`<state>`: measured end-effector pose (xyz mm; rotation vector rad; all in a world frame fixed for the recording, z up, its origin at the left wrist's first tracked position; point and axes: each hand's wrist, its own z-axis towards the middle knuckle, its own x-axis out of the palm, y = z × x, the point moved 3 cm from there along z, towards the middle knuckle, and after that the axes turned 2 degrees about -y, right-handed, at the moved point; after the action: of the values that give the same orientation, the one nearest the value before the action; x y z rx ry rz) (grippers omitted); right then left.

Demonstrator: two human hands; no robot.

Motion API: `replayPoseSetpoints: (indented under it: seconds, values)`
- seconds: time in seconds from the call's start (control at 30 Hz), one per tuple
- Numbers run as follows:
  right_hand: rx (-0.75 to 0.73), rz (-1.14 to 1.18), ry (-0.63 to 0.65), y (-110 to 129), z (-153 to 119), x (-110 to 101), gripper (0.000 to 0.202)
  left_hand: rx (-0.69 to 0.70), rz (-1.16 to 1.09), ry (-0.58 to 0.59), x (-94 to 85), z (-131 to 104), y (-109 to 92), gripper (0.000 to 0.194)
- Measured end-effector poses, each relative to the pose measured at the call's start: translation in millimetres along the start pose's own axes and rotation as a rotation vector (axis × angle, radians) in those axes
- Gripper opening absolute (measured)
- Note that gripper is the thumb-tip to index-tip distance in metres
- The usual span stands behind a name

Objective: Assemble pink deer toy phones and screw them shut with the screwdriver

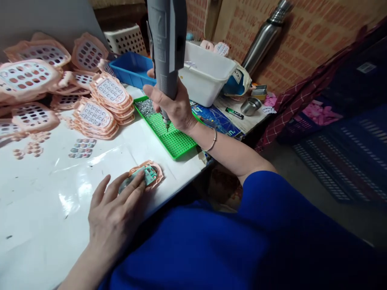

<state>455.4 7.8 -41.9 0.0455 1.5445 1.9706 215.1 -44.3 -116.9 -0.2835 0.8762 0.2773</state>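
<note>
My right hand point(178, 108) grips a grey electric screwdriver point(165, 44), held upright with its bit pointing down over a green perforated tray point(179, 143). Small silvery screws point(146, 107) are heaped in the tray's far left part; I cannot tell whether the bit carries one. My left hand point(113, 215) lies with its fingers stretched out over a green circuit board point(149, 175), which sits in a pink plastic shell point(159, 172) near the table's front edge. The fingers cover the left part of board and shell.
Stacked pink shells with white button panels point(104, 102) fill the back left. Loose button pieces point(82, 148) lie before them. Behind the tray stand a blue bin point(130, 69) and a white tub point(208, 80). A metal cup point(250, 106) and steel flask point(263, 40) are farther right.
</note>
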Motion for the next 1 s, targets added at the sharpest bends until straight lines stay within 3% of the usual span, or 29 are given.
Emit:
replayPoseSetpoints:
  seconds: [0.17,0.37,0.57,0.77,1.0]
  values:
    - [-0.048,0.018,0.000,-13,7,9,0.070,-0.019,-0.039,-0.042,1.7,4,-2,0.013]
    - [-0.037,-0.027,0.024,-22,10,14,0.061,0.061,0.011,-0.100,1.1,8,-7,0.007]
    - [-0.076,-0.112,0.143,-38,17,21,0.055,0.054,0.038,-0.085,-0.5,9,-7,0.008]
    - [-0.059,0.201,-0.069,-20,6,10,0.061,0.054,0.025,-0.098,1.6,7,-5,0.007]
    - [0.001,0.279,-0.108,-17,5,10,0.065,0.064,0.051,-0.081,0.7,7,-5,0.008]
